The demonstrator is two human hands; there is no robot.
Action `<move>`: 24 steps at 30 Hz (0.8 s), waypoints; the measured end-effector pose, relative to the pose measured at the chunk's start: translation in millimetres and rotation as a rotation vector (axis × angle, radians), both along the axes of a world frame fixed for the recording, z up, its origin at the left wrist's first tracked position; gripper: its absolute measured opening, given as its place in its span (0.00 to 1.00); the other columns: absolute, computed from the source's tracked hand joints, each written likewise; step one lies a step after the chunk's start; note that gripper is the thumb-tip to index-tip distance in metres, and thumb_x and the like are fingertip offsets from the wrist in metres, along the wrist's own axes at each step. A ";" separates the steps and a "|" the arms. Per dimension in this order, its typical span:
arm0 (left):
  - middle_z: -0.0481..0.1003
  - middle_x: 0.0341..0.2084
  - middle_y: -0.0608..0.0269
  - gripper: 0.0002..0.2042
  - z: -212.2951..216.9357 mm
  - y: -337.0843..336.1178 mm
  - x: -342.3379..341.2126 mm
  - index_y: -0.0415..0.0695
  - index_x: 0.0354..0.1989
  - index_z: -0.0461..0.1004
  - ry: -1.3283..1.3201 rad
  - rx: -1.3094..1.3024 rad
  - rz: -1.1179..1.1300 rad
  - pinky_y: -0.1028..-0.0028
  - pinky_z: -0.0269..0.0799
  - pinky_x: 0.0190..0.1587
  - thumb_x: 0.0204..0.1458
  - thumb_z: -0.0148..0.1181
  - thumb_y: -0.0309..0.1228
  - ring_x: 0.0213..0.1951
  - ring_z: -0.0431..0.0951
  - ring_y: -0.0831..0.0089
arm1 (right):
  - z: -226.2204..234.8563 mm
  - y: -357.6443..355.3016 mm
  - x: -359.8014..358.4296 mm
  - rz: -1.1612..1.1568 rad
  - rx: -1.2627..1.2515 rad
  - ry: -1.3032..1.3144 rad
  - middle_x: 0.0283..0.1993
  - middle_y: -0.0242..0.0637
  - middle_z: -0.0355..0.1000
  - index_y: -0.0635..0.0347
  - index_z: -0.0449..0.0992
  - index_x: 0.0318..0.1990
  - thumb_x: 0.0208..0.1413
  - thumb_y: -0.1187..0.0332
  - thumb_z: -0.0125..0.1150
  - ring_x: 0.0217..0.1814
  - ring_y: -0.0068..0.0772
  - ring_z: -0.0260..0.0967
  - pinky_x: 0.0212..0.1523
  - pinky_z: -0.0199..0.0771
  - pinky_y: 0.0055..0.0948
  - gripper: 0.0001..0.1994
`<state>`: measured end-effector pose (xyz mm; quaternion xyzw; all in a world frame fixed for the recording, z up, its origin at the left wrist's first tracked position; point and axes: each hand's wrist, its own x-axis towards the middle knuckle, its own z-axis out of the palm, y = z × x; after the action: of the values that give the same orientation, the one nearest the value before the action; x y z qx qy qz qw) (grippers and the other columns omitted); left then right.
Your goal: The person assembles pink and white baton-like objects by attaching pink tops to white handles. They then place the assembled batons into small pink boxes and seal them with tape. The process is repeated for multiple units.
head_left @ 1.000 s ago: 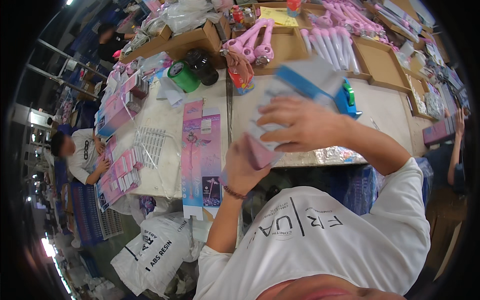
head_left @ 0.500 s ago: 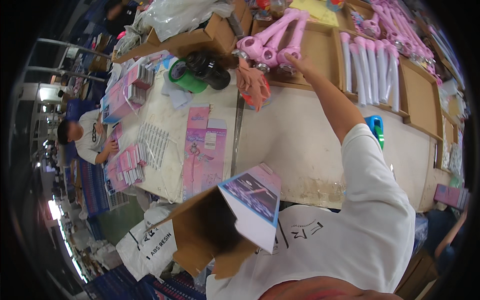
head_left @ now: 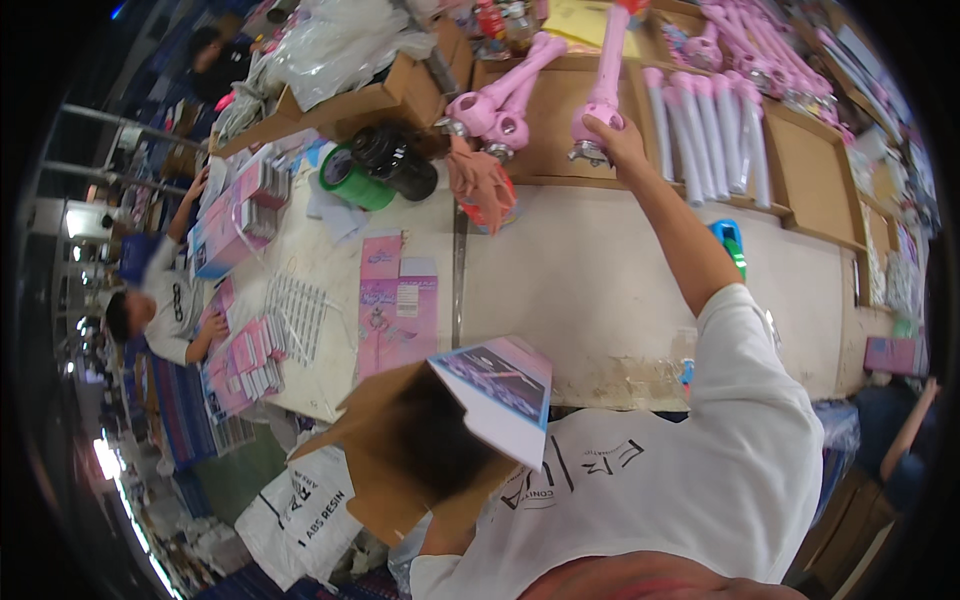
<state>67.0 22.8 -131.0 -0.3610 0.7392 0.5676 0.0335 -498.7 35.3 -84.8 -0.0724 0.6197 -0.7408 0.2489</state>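
Note:
My right hand (head_left: 622, 146) is wrapped round the round head of a pink toy wand (head_left: 606, 85), which it holds up over a cardboard tray (head_left: 562, 92). The wand's silvery end points toward me. Two similar pink wands (head_left: 497, 105) lie together in the tray's left part. Close to my body, an open printed carton (head_left: 505, 375) is tilted, its dark inside facing left. My left forearm (head_left: 445, 537) shows below the carton; the left hand is hidden behind it, so its fingers cannot be seen.
Clear tubes with pink ends (head_left: 718, 125) and more pink wands (head_left: 765, 50) fill trays at the right. Brownish gloves (head_left: 480, 180), a black bottle (head_left: 400, 165), green tape (head_left: 355, 180) and a flat pink carton (head_left: 395, 310) lie leftward. A co-worker (head_left: 165, 310) handles small boxes at left.
My right hand has lifted one pink wand away from the other two and shifted slightly right. The wand now points upright in view. The carton stays tilted near my body.

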 end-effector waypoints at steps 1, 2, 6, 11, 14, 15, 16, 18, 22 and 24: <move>0.75 0.49 0.54 0.31 1.9 -4.1 -1.7 0.39 0.52 0.72 0.021 -0.007 -0.030 0.66 0.67 0.54 0.41 0.71 0.45 0.49 0.74 0.57 | 15.2 19.6 18.1 -0.016 -0.016 0.185 0.50 0.44 0.69 0.68 0.60 0.59 0.43 0.60 0.73 0.49 0.35 0.71 0.47 0.74 0.31 0.38; 0.75 0.49 0.54 0.31 6.3 -7.4 -1.9 0.39 0.52 0.72 0.046 -0.013 -0.057 0.66 0.68 0.54 0.42 0.71 0.45 0.49 0.74 0.57 | 31.2 40.1 36.1 -0.030 -0.026 0.368 0.55 0.45 0.67 0.67 0.57 0.63 0.44 0.60 0.73 0.54 0.36 0.69 0.53 0.71 0.31 0.41; 0.77 0.42 0.54 0.35 48.3 -20.5 8.6 0.39 0.50 0.73 0.252 -0.082 -0.008 0.66 0.70 0.50 0.38 0.71 0.53 0.45 0.76 0.58 | 106.9 108.0 60.6 -0.285 -0.176 0.541 0.68 0.48 0.50 0.58 0.37 0.71 0.50 0.63 0.68 0.68 0.41 0.55 0.64 0.58 0.36 0.48; 0.64 0.56 0.51 0.51 144.1 -45.8 7.0 0.39 0.63 0.59 0.678 -0.937 0.099 0.58 0.57 0.60 0.37 0.56 0.69 0.59 0.62 0.56 | 172.4 155.5 70.5 -0.240 -0.365 0.406 0.35 0.37 0.73 0.65 0.68 0.48 0.56 0.62 0.62 0.35 0.30 0.73 0.36 0.74 0.29 0.18; 0.48 0.65 0.47 0.52 196.1 -48.0 -31.8 0.41 0.67 0.50 0.940 -1.004 0.263 0.52 0.46 0.66 0.42 0.53 0.71 0.66 0.48 0.47 | 197.3 167.9 124.9 -0.195 -0.234 0.599 0.31 0.36 0.73 0.65 0.72 0.43 0.56 0.64 0.63 0.29 0.28 0.71 0.32 0.73 0.26 0.15; 0.46 0.66 0.46 0.52 213.7 -45.3 -38.7 0.41 0.67 0.50 0.949 -0.888 0.186 0.53 0.45 0.66 0.41 0.59 0.67 0.66 0.48 0.48 | 212.2 174.4 140.6 -0.186 -0.252 0.655 0.30 0.37 0.73 0.66 0.72 0.42 0.56 0.63 0.63 0.29 0.28 0.72 0.32 0.73 0.26 0.14; 0.43 0.66 0.45 0.52 228.1 -42.3 -47.6 0.41 0.66 0.51 0.895 -0.716 0.168 0.54 0.44 0.67 0.39 0.65 0.64 0.67 0.47 0.50 | 228.8 182.1 154.3 -0.183 -0.260 0.706 0.30 0.37 0.73 0.66 0.72 0.41 0.56 0.63 0.62 0.29 0.29 0.72 0.32 0.73 0.26 0.14; 0.44 0.65 0.44 0.47 245.4 -38.1 -72.5 0.42 0.62 0.56 1.009 -0.650 0.142 0.57 0.45 0.66 0.36 0.73 0.54 0.67 0.47 0.53 | 265.7 205.2 175.5 -0.099 -0.170 0.813 0.31 0.43 0.73 0.68 0.72 0.39 0.56 0.63 0.58 0.32 0.33 0.72 0.34 0.74 0.29 0.14; 0.47 0.63 0.43 0.34 254.8 -28.1 -94.8 0.42 0.50 0.64 1.112 -0.528 0.120 0.59 0.47 0.64 0.37 0.76 0.44 0.65 0.49 0.55 | 318.4 252.0 204.8 -0.289 -0.293 0.934 0.32 0.35 0.71 0.56 0.68 0.43 0.56 0.52 0.61 0.25 0.24 0.69 0.26 0.73 0.23 0.19; 0.50 0.61 0.42 0.30 253.4 -25.0 -99.3 0.43 0.47 0.65 1.167 -0.616 0.060 0.59 0.49 0.63 0.38 0.75 0.40 0.64 0.51 0.53 | 348.9 291.0 218.3 -0.516 -0.535 0.766 0.32 0.36 0.71 0.57 0.69 0.47 0.59 0.51 0.58 0.24 0.24 0.69 0.25 0.72 0.23 0.19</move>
<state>-32.3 -2.2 122.4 -0.0077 0.7544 0.4332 -0.4932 -280.4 326.3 264.1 -0.2437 0.4533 -0.8306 -0.2126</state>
